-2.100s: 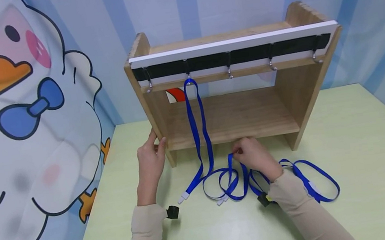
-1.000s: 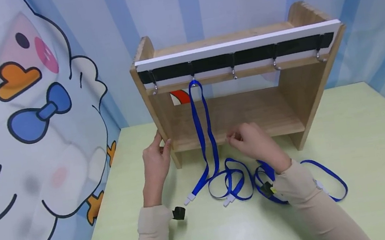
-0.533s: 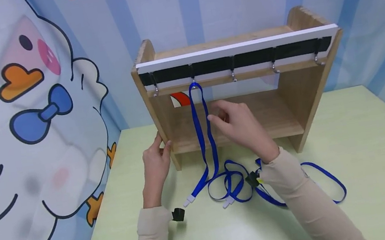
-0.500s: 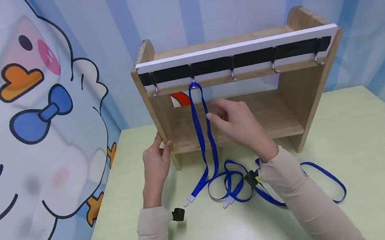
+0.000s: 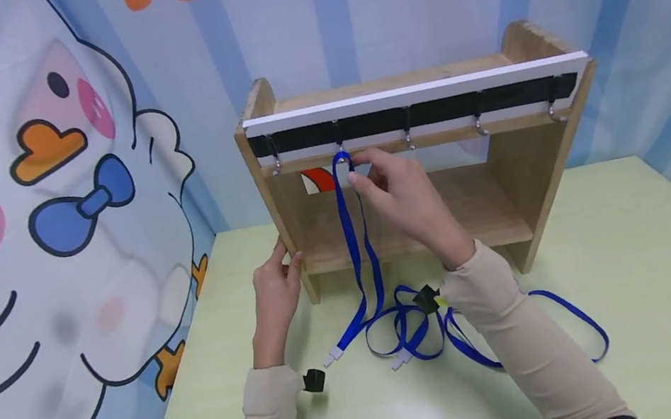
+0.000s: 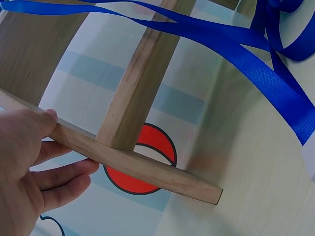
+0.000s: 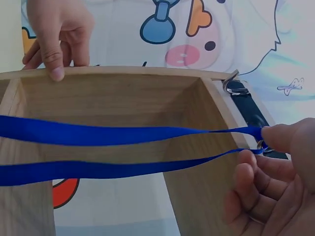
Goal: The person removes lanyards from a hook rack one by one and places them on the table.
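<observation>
A wooden rack [image 5: 535, 160] stands on the pale green table [image 5: 638, 253], with a row of metal hooks under its top bar. A blue lanyard [image 5: 348, 236] hangs from the second hook [image 5: 340, 148], and its white clip end lies on the table. My right hand [image 5: 357, 167] pinches the lanyard's top loop right at that hook; in the right wrist view the thumb of that hand [image 7: 268, 147] meets the lanyard [image 7: 98, 132] there. My left hand [image 5: 281, 263] grips the rack's left side panel, thumb on one face and fingers [image 6: 59, 172] on the other.
More blue lanyards [image 5: 417, 334] lie tangled on the table before the rack, one loop [image 5: 574, 326] reaching right. Three hooks [image 5: 481, 128] to the right and the far-left hook [image 5: 275, 168] are bare. A cartoon duck curtain [image 5: 52, 206] closes the left and back.
My right hand has let go of the lanyards on the table and risen along the hanging lanyard to its top at the second hook. The left hand has stayed on the rack.
</observation>
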The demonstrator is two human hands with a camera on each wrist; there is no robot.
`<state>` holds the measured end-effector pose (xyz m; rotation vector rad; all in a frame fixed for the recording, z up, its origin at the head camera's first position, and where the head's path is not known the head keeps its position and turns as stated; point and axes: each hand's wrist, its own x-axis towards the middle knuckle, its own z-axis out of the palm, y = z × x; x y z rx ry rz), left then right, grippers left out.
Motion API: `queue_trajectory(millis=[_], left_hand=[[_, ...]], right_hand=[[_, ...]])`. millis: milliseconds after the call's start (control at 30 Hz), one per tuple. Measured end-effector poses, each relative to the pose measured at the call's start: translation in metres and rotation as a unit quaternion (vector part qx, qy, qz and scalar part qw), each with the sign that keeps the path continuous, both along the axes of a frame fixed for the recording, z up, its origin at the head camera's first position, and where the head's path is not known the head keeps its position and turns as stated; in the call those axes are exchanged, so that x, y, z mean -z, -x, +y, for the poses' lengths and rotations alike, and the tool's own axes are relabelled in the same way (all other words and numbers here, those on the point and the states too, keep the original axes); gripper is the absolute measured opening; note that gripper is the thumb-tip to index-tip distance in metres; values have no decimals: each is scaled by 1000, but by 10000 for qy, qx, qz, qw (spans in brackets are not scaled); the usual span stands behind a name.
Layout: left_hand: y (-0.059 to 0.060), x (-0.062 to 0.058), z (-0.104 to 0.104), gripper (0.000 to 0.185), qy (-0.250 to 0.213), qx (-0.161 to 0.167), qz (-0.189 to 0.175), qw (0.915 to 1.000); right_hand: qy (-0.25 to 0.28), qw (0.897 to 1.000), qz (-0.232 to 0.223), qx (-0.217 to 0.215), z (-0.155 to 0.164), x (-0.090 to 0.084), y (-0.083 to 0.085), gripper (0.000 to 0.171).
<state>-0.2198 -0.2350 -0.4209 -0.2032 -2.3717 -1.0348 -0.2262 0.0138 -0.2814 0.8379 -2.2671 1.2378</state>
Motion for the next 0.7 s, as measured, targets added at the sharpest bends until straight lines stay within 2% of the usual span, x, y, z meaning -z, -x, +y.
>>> queue_trajectory(millis=[167,433,700], left_hand=[[0,1,1,42,-28,33,12,10000],[-1,2,1,38,-75,84,207,9997],[2,3,-1,36,-1,102,335,9994]], right_hand=[[223,9996,165,-93,-4,-5,0,26],[301,9989,357,-38,-7,-9,-2,18],[491,9949,867,-169,-9,-17,-9,11]])
